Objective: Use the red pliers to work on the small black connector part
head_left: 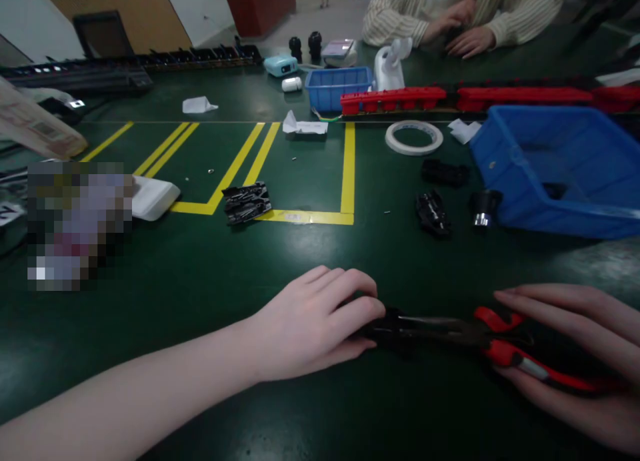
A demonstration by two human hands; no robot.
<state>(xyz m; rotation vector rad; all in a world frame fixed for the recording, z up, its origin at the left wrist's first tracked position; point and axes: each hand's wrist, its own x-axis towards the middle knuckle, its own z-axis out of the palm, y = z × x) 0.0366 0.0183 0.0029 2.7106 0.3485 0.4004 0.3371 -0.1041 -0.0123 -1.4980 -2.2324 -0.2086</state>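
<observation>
Near the front of the dark green table, my left hand is closed around a black part, most of it hidden by the fingers. From the right, the long jaws of red-handled long-nose pliers reach to that part. My right hand is wrapped about the plier handles, which stand somewhat apart. Whether the jaw tips grip the part or only touch it, I cannot tell. Farther off lie a black moulded piece, another black piece and a flat black piece.
To the right stands a large blue bin, with a black and silver cylinder beside it. A tape roll lies beyond. Red racks and a smaller blue bin line the back. Across the table sits a person.
</observation>
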